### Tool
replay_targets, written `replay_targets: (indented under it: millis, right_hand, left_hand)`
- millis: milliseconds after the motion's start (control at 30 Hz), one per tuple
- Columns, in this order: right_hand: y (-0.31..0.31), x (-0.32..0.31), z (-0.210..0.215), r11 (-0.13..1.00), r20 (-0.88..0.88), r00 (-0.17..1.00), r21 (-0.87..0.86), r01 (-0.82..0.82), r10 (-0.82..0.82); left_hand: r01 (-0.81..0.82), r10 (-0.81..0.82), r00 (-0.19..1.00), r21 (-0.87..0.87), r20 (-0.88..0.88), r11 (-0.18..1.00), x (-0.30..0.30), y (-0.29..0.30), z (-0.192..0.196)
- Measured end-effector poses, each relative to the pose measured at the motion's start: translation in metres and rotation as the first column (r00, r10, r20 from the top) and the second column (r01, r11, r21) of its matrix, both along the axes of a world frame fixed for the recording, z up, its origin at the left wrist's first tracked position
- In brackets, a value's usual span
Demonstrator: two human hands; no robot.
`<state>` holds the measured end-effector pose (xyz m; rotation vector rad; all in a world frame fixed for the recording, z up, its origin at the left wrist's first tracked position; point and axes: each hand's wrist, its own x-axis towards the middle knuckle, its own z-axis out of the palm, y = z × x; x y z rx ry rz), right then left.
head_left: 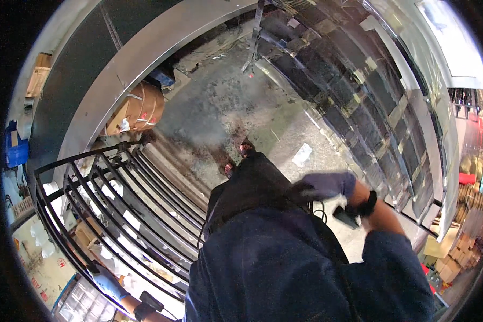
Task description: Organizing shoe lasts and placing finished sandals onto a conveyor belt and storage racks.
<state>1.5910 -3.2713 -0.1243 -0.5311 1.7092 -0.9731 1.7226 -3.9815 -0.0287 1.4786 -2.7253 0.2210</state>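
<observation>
My left hand (106, 280), in a blue glove with dark fingertips, is at the lower left. Its fingers close round the outer bar of a black metal railing (104, 222) made of long parallel bars. My right hand (327, 186), in a dark purplish-grey glove, is in front of my body at the right. It is blurred by motion, so its fingers do not read clearly and nothing shows in it. Black bands with small dark boxes sit at both wrists, and a thin black cable (320, 212) loops below the right hand.
A tall dark slatted panel (354, 80) with pale tape patches stands at the right. A taped cardboard box (145, 107) sits beyond the railing, beside a broad grey metal edge. White paper (302, 154) lies on the stained concrete floor. Stacked cartons (459, 257) are at the far right.
</observation>
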Motion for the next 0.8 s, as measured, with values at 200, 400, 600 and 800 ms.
replay_targets:
  millis: [200,400,600,800]
  right_hand:
    - [0.011,-0.006,0.111,0.451,0.319,0.375,0.214,0.866,-0.870]
    - [0.039,0.031,0.103,0.743,0.469,0.590,0.267,0.614,-0.657]
    - [0.054,0.033,0.092,0.906,0.534,0.737,0.165,0.389,-0.414]
    - [0.022,-0.001,0.068,0.901,0.251,0.866,0.161,0.403,-0.432]
  left_hand:
    - [0.058,-0.059,0.998,-0.088,-0.013,0.994,-0.033,0.006,0.034]
    - [-0.011,0.014,1.000,-0.147,0.018,0.989,-0.009,-0.010,0.021]
    - [0.006,-0.012,0.997,-0.079,-0.079,0.997,-0.015,0.003,0.023]
    - [-0.168,0.168,0.986,-0.027,-0.019,0.985,-0.010,-0.003,0.029]
